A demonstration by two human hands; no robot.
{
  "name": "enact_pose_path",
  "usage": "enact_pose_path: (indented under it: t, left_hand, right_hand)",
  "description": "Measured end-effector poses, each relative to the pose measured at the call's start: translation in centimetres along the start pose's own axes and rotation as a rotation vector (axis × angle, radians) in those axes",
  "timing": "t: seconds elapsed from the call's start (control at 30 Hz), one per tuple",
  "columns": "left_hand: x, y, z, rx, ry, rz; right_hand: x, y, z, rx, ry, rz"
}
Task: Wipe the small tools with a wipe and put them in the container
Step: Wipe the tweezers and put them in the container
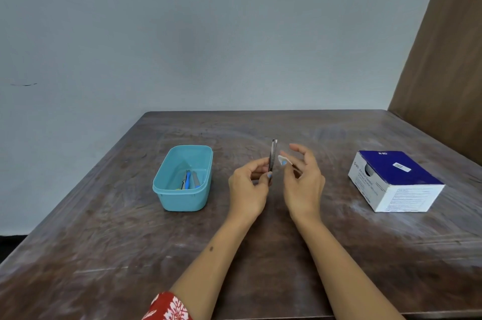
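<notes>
my left hand (247, 186) pinches upright tweezers (272, 155), right hand (302, 179) pinches the wipe (283, 160) beside them; i count about 3 tools (189, 180) already in the teal container (167, 189), left of centre.

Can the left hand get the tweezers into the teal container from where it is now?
Probably yes. The left hand grips the tweezers just right of the open container, with only bare table between them.

My bench (130, 254) is dark brown wood, streaked pale. The tub (167, 189) is turquoise, with blue and grey tools (190, 180) inside. The box (396, 181) is white with a navy top. I hold dark steel tweezers (272, 155) and a white wipe (283, 160) — my sleeve (169, 308) is red with a white print.
</notes>
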State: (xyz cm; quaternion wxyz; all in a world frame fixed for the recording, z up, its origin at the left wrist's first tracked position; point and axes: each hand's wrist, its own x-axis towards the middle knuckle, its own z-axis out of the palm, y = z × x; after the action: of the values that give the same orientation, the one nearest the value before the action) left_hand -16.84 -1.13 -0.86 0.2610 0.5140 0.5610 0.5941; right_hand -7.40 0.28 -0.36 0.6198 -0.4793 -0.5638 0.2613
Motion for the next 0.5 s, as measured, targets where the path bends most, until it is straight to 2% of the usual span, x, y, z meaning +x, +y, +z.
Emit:
enact_pose_path:
  t: [0.5]
  left_hand:
    - [-0.08, 0.10, -0.28, 0.031, 0.011, 0.031]
  right_hand:
    - [-0.31, -0.78, 0.12, 0.147, -0.010, 0.004]
